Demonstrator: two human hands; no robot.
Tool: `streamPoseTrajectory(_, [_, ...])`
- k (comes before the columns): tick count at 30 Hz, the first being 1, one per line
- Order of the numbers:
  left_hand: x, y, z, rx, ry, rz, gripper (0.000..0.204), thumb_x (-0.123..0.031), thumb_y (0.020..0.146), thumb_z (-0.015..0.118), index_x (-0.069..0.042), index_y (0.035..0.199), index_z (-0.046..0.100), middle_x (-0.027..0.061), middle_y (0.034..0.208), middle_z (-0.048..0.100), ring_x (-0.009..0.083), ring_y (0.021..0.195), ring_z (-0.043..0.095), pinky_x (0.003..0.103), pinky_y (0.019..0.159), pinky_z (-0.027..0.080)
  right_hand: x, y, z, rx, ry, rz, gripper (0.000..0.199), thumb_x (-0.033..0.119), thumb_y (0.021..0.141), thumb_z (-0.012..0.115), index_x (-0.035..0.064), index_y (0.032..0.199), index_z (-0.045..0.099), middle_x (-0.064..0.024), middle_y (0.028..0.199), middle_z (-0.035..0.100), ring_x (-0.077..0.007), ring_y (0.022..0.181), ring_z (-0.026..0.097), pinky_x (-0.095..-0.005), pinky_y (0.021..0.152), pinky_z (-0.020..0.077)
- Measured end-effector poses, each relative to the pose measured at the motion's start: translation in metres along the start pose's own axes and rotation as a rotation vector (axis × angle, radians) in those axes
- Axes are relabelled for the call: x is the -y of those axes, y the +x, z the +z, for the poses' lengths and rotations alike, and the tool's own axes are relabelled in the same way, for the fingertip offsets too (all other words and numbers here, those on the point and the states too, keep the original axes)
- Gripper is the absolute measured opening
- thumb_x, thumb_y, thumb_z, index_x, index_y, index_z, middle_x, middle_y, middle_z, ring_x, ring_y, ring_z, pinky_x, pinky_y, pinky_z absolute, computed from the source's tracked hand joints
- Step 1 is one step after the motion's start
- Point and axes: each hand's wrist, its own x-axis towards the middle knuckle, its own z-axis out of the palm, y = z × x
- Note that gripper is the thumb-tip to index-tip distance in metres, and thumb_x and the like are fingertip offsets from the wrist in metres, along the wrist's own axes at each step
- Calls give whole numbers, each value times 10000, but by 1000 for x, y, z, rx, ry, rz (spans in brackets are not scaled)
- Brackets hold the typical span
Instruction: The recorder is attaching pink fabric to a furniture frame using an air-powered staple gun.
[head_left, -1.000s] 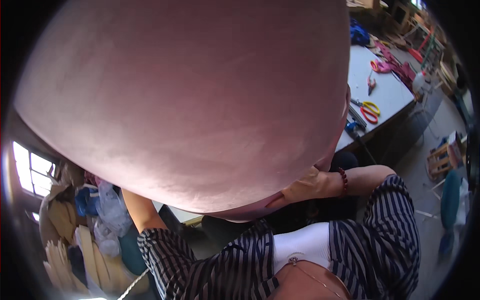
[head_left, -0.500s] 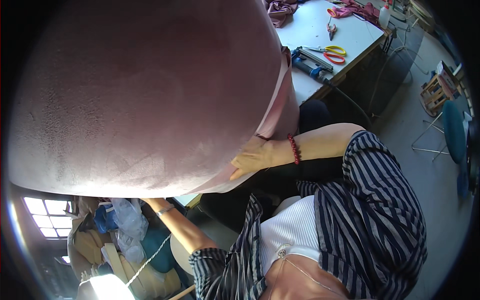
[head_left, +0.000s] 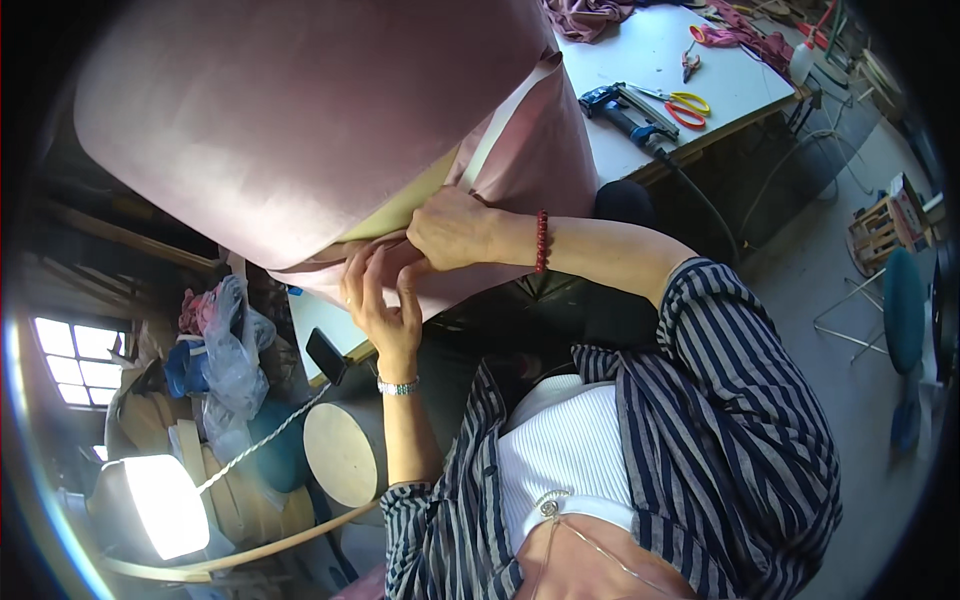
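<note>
A large upholstered piece [head_left: 300,110] covered in dusty-pink fabric fills the upper left. Along its lower right side the cover gapes, baring a strip of yellow foam [head_left: 405,205]. A loose pink fabric flap [head_left: 535,150] with a white strip hangs beside this gap. My right hand [head_left: 455,230], below a red bead bracelet, is closed in a fist on the flap at the gap. Just left of it, my left hand [head_left: 385,310] rests its fingertips on the fabric edge, fingers and thumb apart. The fingertips are partly lost among the folds.
On the white table [head_left: 640,60] lie a blue staple gun [head_left: 630,118] with a hose, yellow-and-red scissors [head_left: 685,108] and pliers [head_left: 690,67]. A lit lamp [head_left: 165,505] stands lower left, near a round pale-topped stool [head_left: 340,455]. At right is a teal chair [head_left: 903,310].
My left hand has come from beneath the piece to the front of the fabric edge. My right hand has moved up and left, and the cover now gapes over the foam. The piece has tilted.
</note>
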Motion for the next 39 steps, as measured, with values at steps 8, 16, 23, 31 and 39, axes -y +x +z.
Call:
streamPoseTrajectory(8, [15, 20, 16, 196, 216, 11, 482, -475, 973, 471, -38, 1075, 647, 124, 1081, 630, 327, 1080, 527, 486, 1040, 294, 7, 14, -7, 27, -13, 39, 232, 256, 719, 680, 28, 693, 714, -138, 641, 660, -309, 646, 680, -419, 602, 542])
streamPoseTrajectory(16, [-7, 9, -3, 137, 193, -37, 254, -249, 819, 715, -47, 945, 624, 101, 919, 617, 309, 934, 543, 461, 1003, 358, 9, 17, -28, 232, 28, 82, 364, 419, 823, 658, 70, 788, 754, -120, 661, 669, -293, 662, 679, -407, 631, 539])
streamPoseTrajectory(23, [-2, 6, -9, 71, 141, -64, 222, -120, 687, 794, -73, 790, 604, 61, 797, 608, 276, 821, 557, 419, 868, 406, 5, 0, -32, 78, -128, -128, 443, 431, 816, 699, -8, 874, 683, -160, 751, 665, -302, 759, 672, -393, 699, 526])
streamPoseTrajectory(31, [-3, -8, -10, -16, 75, -114, 193, -47, 692, 765, -73, 783, 597, 63, 736, 595, 275, 762, 565, 410, 818, 420, -14, -24, -56, -35, 20, -38, 379, 373, 781, 741, 11, 888, 707, -152, 801, 673, -307, 785, 654, -384, 741, 514])
streamPoseTrajectory(39, [-17, -9, -4, 102, -81, 19, 268, 12, 727, 714, -45, 975, 631, 78, 951, 673, 295, 861, 610, 398, 832, 459, -46, -14, -48, -47, -1321, -427, 89, 156, 835, 598, 137, 752, 624, 33, 667, 594, -126, 627, 578, -286, 612, 491])
